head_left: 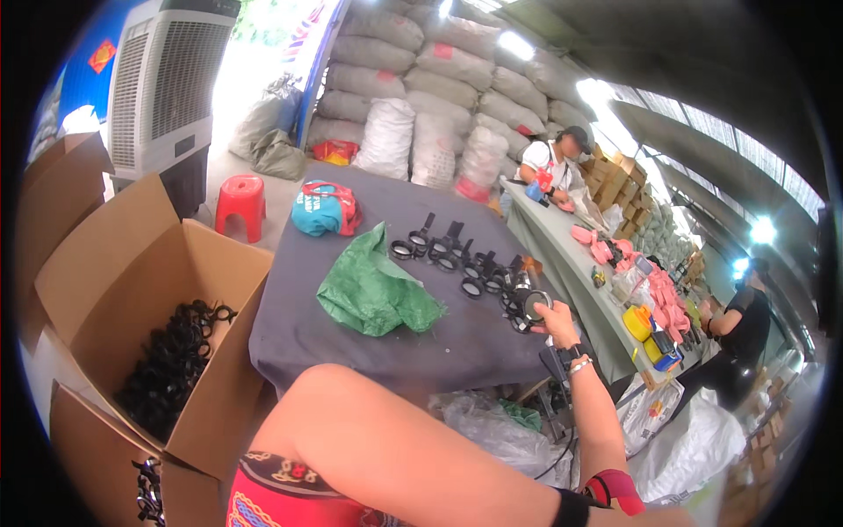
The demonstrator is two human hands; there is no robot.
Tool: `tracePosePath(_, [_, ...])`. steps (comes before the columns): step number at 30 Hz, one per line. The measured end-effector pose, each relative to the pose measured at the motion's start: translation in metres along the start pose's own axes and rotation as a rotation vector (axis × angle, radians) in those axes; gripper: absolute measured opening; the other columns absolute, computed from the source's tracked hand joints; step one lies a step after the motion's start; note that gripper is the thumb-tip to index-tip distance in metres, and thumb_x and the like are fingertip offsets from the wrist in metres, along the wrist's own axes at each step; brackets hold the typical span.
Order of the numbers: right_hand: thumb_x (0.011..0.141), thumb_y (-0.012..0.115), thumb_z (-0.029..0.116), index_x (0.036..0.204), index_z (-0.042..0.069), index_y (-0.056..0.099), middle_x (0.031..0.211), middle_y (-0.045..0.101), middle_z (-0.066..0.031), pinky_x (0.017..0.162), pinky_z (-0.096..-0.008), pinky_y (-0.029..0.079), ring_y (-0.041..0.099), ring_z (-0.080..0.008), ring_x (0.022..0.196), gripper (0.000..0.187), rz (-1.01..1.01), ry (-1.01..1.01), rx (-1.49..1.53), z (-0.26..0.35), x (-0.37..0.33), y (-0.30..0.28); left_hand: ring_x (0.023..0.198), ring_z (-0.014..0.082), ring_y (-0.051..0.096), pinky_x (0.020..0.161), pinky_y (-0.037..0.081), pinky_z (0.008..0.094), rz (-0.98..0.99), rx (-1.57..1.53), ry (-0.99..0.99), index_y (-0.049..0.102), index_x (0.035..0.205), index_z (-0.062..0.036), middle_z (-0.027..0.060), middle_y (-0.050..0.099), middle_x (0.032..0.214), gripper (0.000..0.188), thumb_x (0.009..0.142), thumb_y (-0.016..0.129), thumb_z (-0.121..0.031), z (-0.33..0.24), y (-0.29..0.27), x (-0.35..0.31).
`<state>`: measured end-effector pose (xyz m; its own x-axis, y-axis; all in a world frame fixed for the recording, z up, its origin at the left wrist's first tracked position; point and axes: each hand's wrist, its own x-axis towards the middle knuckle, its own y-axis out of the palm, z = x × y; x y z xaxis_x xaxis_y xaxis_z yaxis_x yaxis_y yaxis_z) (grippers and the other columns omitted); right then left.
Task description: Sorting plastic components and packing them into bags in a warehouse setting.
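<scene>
At the table's right corner my right hand [558,323] has its fingers closed round a black round piece with a grey disc-like face [536,305]. Several black rings with short stems [474,272] lie in a row beside it on the grey cloth-covered table [399,198]. My left arm bends across the front, elbow raised, with a black band at its wrist. Only part of my left hand [654,518] shows at the lower edge, close to my right sleeve [615,490]; its fingers are hidden. A crumpled green woven sack [373,285] lies left of the rings.
At left, an open cardboard box [224,255] holds many black rings [171,369]. A blue-and-red bag [325,209] sits on the table; a red stool [240,206] stands behind the box. Two people work along a long side table [562,233] with pink parts [667,299].
</scene>
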<state>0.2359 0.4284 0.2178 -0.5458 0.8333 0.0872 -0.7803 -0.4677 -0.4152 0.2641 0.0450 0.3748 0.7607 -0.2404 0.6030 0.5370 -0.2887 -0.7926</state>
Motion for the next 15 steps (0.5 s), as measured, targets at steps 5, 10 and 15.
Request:
tracePosePath(5, [0.083,0.061,0.018,0.105,-0.003,0.055,0.096,0.063,-0.0110,0.064,-0.0333,0.058,0.064,-0.0194,0.082,0.031,0.066,-0.032,-0.016,0.008,0.003,0.021,0.064,0.0333,0.062,0.059,0.049,0.0407,0.023,0.020,0.018,0.062,0.085,-0.0003,0.0189,0.064,0.078,0.032,0.068,0.064,-0.027,-0.011,0.013,0.007])
tracePosePath(10, [0.083,0.061,0.018,0.105,-0.004,0.055,0.096,0.063,-0.0112,0.064,-0.0333,0.058,0.064,-0.0197,0.081,0.032,0.057,-0.022,-0.020,0.000,0.004,0.015,0.057,0.0340,0.060,0.052,0.047,0.0408,-0.299,0.100,-0.060,0.062,0.062,0.0010,0.0193,0.059,0.061,0.026,0.064,0.062,-0.025,-0.009,0.037,0.016])
tracePosePath(15, [0.083,0.061,0.018,0.101,-0.005,0.055,0.092,0.062,-0.0108,0.062,-0.0327,0.058,0.064,-0.0192,0.078,0.030,0.074,-0.028,-0.002,0.000,0.008,0.026,0.059,0.0343,0.061,0.053,0.048,0.0406,-0.208,0.110,-0.162,0.063,0.063,0.0009,0.0197,0.061,0.062,0.026,0.063,0.063,-0.025,-0.010,0.052,0.032])
